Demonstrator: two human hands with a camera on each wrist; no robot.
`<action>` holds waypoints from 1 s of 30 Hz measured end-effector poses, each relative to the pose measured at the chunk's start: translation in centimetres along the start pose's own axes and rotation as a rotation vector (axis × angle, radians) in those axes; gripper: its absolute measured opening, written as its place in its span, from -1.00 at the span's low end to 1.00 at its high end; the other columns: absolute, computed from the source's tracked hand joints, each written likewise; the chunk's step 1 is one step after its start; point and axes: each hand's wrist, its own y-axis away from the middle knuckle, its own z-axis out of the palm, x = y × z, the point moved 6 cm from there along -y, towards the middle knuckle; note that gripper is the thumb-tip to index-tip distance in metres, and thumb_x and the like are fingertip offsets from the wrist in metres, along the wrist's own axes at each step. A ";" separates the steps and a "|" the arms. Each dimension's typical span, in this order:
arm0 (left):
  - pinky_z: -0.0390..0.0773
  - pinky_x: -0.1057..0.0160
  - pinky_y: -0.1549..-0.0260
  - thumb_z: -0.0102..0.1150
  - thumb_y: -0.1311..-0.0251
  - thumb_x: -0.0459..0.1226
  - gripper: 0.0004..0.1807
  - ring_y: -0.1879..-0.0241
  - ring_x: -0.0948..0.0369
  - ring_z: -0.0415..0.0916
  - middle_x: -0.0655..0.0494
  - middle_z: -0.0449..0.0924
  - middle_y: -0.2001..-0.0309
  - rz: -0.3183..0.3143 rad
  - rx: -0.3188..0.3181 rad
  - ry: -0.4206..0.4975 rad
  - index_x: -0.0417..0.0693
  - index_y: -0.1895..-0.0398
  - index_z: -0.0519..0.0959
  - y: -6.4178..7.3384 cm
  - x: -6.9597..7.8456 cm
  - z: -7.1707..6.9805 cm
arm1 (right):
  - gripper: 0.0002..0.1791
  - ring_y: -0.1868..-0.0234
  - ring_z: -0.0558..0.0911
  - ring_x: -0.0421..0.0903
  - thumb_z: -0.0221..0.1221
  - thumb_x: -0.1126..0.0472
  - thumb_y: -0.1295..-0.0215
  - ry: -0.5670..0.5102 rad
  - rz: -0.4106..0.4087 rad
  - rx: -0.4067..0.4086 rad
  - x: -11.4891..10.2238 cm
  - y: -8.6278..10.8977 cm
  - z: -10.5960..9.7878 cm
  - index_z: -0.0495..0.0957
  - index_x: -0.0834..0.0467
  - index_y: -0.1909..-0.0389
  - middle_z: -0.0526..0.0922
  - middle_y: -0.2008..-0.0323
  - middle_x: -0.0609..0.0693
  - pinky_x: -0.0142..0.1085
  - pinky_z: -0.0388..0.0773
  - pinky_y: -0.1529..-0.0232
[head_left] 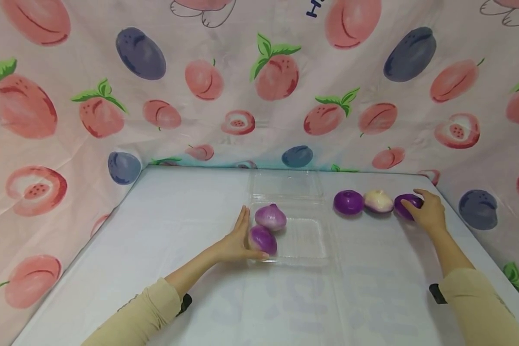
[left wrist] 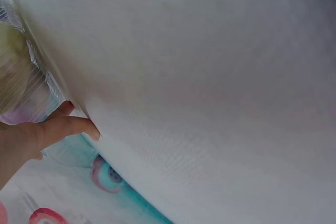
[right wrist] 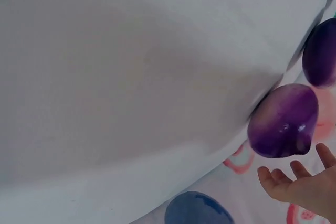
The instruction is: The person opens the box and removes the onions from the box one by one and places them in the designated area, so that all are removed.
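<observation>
A clear plastic container (head_left: 302, 235), its lid (head_left: 285, 185) folded back, holds two red onions at its left end: a paler one (head_left: 270, 217) behind and a darker one (head_left: 263, 240) in front. My left hand (head_left: 235, 242) touches the container's left side, fingers straight along the wall and thumb at the front edge. On the right, my right hand (head_left: 430, 211) reaches over the rightmost purple onion (head_left: 404, 206), thumb in front of it. In the right wrist view a gap shows between those spread fingers and the onion (right wrist: 283, 121).
Left of that onion, a cream onion (head_left: 378, 201) and another purple onion (head_left: 348, 202) stand in a row. The white table (head_left: 177, 211) meets fruit-print cloth (head_left: 242, 86) at the back and sides.
</observation>
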 end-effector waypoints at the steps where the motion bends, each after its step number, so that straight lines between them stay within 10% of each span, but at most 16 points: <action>1: -0.05 -0.11 -0.40 0.43 0.16 0.12 0.46 -0.48 -0.04 -0.51 -0.06 -0.72 -0.47 0.000 0.000 -0.001 -0.18 -0.44 -0.53 0.0 0.0 0.0 | -0.43 -0.10 0.23 0.60 0.08 0.12 -0.32 0.013 -0.007 0.003 -0.3 0.1 0.0 0.27 0.47 -0.17 0.24 -0.12 0.64 0.39 0.19 -0.05; 13: -0.07 -0.08 -0.41 0.43 0.17 0.13 0.47 -0.48 -0.03 -0.51 -0.06 -0.71 -0.47 0.007 -0.002 0.000 -0.18 -0.44 -0.54 -0.1 -0.1 0.0 | -0.56 -0.09 0.26 0.60 0.14 0.24 -0.25 -0.033 -0.092 0.099 -3.5 1.6 0.5 0.40 0.43 -0.07 0.30 -0.11 0.55 0.43 0.21 0.03; 21: -0.04 -0.11 -0.40 0.44 0.17 0.12 0.46 -0.48 -0.06 -0.50 -0.10 -0.70 -0.47 0.010 0.007 -0.005 -0.22 -0.44 -0.51 0.0 0.0 0.0 | -0.63 -0.07 0.39 0.36 0.18 0.39 -0.16 -0.277 -0.162 0.270 -6.1 2.7 1.3 0.47 0.45 0.00 0.45 0.00 0.48 0.16 0.26 -0.11; 30: -0.06 -0.09 -0.40 0.43 0.20 0.16 0.48 -0.48 -0.04 -0.51 -0.10 -0.69 -0.47 0.012 0.005 -0.026 -0.22 -0.44 -0.50 -0.1 -0.1 0.0 | -0.60 -0.03 0.40 0.22 0.21 0.39 -0.17 -0.372 -0.178 0.214 -9.2 3.7 2.9 0.46 0.40 -0.05 0.45 -0.03 0.37 -0.31 0.36 0.10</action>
